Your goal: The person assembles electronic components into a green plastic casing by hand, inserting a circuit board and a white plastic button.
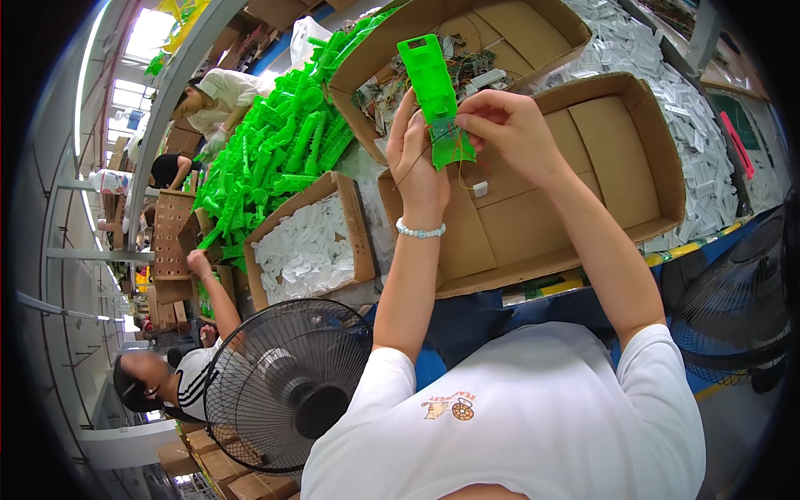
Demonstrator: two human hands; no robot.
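Your left fingers (406, 117) clamp the green housing (431, 79) over the cardboard boxes (617, 154) — seemingly steadying its circuit board (445, 133) for your right fingers (487, 102), bunched there — though I cannot tell what those grip.

- housing (429, 71) in left hand (421, 167)
- circuit boards (379, 96) in far carton (537, 29), behind near carton (621, 158)
- parts heap (279, 142) left of both
- strips (687, 121) right
- loose pieces (312, 250) in left carton (360, 229)
- fan (287, 383) left of person (517, 417)
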